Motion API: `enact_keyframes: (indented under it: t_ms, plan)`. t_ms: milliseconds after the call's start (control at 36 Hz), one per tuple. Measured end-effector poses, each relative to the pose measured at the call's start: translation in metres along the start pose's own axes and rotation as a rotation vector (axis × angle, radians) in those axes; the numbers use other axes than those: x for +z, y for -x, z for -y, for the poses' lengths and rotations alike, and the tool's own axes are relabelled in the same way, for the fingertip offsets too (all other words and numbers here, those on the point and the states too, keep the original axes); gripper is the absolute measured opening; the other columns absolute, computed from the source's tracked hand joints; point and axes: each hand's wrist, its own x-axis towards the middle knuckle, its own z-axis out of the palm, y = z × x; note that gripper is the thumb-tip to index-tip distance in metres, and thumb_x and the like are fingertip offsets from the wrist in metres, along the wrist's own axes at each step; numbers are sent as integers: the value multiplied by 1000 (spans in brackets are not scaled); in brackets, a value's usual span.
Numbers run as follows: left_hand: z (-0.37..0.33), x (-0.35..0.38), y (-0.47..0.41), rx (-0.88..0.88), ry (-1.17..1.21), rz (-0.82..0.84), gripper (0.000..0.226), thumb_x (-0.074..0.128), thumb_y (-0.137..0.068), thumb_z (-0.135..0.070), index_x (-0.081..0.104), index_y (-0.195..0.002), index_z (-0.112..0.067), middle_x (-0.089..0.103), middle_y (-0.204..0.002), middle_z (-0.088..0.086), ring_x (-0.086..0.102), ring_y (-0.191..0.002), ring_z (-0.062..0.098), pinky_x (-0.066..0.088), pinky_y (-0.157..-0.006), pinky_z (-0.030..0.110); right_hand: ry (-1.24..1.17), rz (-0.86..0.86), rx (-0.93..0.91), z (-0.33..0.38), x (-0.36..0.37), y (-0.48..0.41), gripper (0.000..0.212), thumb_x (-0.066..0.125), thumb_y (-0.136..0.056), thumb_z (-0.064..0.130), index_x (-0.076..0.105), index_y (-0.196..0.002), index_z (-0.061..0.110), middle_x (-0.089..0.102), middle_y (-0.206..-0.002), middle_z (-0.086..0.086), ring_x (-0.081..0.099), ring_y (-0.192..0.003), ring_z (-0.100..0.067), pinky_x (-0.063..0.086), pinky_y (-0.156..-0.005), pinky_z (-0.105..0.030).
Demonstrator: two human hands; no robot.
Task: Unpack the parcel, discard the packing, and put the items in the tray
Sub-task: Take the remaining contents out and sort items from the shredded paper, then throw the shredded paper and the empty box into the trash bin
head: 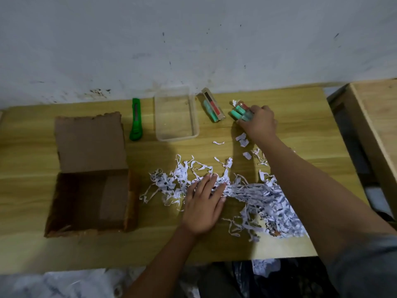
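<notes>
An open brown cardboard box (92,190) lies at the left of the wooden table, its flap folded back. A clear plastic tray (194,112) stands at the back centre with nothing visible in it. Right of the tray lies a small carton (213,108) showing teal and red items. My right hand (257,123) grips a bunch of small teal and red tubes (239,111) at the back right. Shredded white paper (257,196) is spread over the table's middle and right. My left hand (204,203) rests flat on it with fingers apart.
A green utility knife (135,120) lies between the box and the tray. A second wooden surface (380,117) stands to the right across a gap. More shredded paper and plastic (64,284) lie below the table's near edge. A stained white wall is behind.
</notes>
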Motion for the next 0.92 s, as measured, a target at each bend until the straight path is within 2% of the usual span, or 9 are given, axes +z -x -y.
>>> enact_keyframes:
  t_ms: [83, 222, 361, 472, 583, 667, 722, 806, 917]
  plan:
    - [-3, -10, -3, 3, 86, -63, 36, 36, -95, -38, 57, -120, -25, 60, -126, -3, 43, -124, 13, 25, -98, 33, -21, 23, -25, -5, -11, 11, 55, 64, -81, 39, 50, -126, 11, 48, -128, -17, 45, -120, -35, 37, -99, -44]
    - [1, -28, -12, -43, 159, -112, 38, 35, -93, -43, 58, -115, -23, 63, -112, -4, 56, -107, 16, 22, -90, 32, -182, 18, -124, -23, -42, 49, 73, 68, -80, 40, 36, -140, 13, 36, -143, -14, 34, -131, -29, 32, -108, -42]
    - [10, -45, -13, -111, 76, -146, 47, 34, -88, -51, 55, -118, -21, 53, -125, 5, 47, -121, 24, 23, -103, 44, -104, 74, -261, -59, -66, 105, 89, 72, -67, 56, 32, -141, 25, 31, -148, -7, 28, -136, -27, 32, -108, -54]
    - [19, -46, -9, -254, 22, -107, 64, 35, -80, -67, 46, -131, -29, 36, -143, 7, 26, -138, 31, 17, -106, 62, 96, 233, -220, -83, -61, 143, 117, 56, -49, 86, 3, -144, 42, -5, -158, 5, -9, -145, -25, 2, -110, -66]
    - [22, -35, -2, -252, -81, 56, 77, 26, -75, -77, 37, -139, -35, 33, -150, 9, 24, -139, 37, 22, -102, 67, 225, 296, -163, -101, -40, 171, 124, 38, -40, 96, -18, -140, 47, -28, -154, 4, -23, -141, -32, -4, -104, -72]
    - [18, -24, 2, -205, -52, 97, 77, 15, -78, -80, 37, -139, -37, 34, -150, 7, 28, -139, 36, 22, -105, 61, 232, 304, -132, -108, -27, 186, 112, 36, -51, 94, -14, -140, 47, -20, -156, 1, -13, -144, -34, 2, -108, -68]
    - [15, -19, 4, -145, -67, 110, 74, 9, -84, -75, 41, -137, -35, 41, -147, 6, 34, -136, 35, 26, -105, 56, 278, 251, -169, -110, -19, 194, 99, 34, -62, 88, -2, -144, 44, 1, -159, -1, 6, -144, -35, 15, -109, -62]
    - [8, -17, 6, -87, -86, 131, 64, 9, -92, -63, 46, -134, -33, 50, -139, 5, 48, -124, 33, 39, -97, 49, 367, 144, -266, -110, -13, 203, 73, 38, -76, 74, 29, -139, 37, 46, -138, -4, 45, -121, -34, 42, -89, -51]
    - [0, -17, 6, -16, -86, 73, 50, 20, -96, -51, 53, -125, -29, 62, -116, 7, 51, -102, 28, 49, -80, 39, 359, 148, -278, -112, -8, 209, 56, 51, -76, 48, 45, -128, 29, 55, -121, -8, 54, -99, -34, 47, -73, -44]
